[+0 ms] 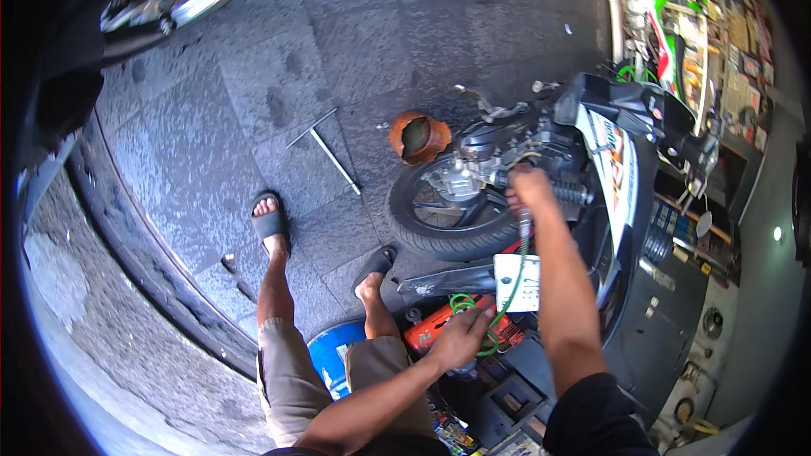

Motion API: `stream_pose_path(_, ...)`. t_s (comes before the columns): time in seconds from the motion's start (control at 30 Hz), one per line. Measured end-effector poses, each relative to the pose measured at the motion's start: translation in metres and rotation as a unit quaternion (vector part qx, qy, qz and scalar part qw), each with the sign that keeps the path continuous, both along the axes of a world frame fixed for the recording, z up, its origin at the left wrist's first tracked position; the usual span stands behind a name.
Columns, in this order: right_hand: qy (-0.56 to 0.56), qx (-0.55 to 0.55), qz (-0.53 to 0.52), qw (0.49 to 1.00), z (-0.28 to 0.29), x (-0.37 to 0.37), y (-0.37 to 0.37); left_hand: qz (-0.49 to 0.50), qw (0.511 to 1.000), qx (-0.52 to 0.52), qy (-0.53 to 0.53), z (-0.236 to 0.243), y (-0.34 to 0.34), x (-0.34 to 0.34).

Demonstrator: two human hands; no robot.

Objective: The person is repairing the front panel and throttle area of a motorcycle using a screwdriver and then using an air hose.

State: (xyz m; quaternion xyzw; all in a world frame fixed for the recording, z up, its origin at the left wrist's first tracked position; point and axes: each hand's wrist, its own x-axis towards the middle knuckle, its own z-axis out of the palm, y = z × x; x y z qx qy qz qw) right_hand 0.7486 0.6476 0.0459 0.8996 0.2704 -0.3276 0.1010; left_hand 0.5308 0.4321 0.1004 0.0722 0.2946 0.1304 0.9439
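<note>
At the rear of a motorcycle [619, 165], my right hand [532, 190] is closed around a metal air tool [525, 224], its front end hidden by my fingers. A green air hose [509, 297] hangs from the tool toward me. My left hand [463, 333] has its fingers closed on the hose's coils, near an orange-red machine [431, 327]. The rear wheel [443, 245] and the grey engine casing [461, 183] lie just left of my right hand. A white licence plate [516, 281] is under the hose.
A T-handle wrench [335, 160] lies on the grey tiled floor [211, 131]. A rusty orange pot-like container [420, 137] stands left of the engine. Near my legs is a blue drum [338, 350]. Another motorcycle's wheel [182, 0] shows at upper left, and a green-and-red motorcycle [663, 0] at upper right.
</note>
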Motion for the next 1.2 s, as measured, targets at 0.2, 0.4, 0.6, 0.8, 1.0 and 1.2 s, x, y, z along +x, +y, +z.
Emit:
stream_pose_path(0.2, 0.368, -0.002, 0.077, 0.927, 0.044, -0.119, -0.119, -0.152, 0.934, 0.321, -0.046, 0.034, -0.116, -0.024)
stream_pose_path(0.4, 0.517, 0.12, 0.142, 0.835, 0.188, -0.14, -0.226, -0.114, 0.816, 0.551, 0.137, 0.036, -0.246, 0.02)
stream_pose_path(0.6, 0.122, 0.553, 0.049, 0.823, 0.281, 0.003, -0.379, -0.262, 0.791, 0.538, -0.13, -0.078, -0.271, 0.087)
stream_pose_path(0.8, -0.071, 0.756, -0.368, 0.537, 0.27, 0.216, -0.561, -0.394, 0.637, 0.636, -0.184, 0.005, -0.265, 0.269)
stream_pose_path(1.0, -0.192, 0.753, -0.489, 0.395, 0.253, 0.425, -0.748, -0.41, 0.439, 0.786, -0.148, 0.036, -0.365, 0.487)
stream_pose_path(1.2, -0.312, 0.739, -0.48, 0.355, 0.329, 0.611, -0.854, -0.305, 0.475, 0.789, -0.242, 0.129, -0.448, 0.702)
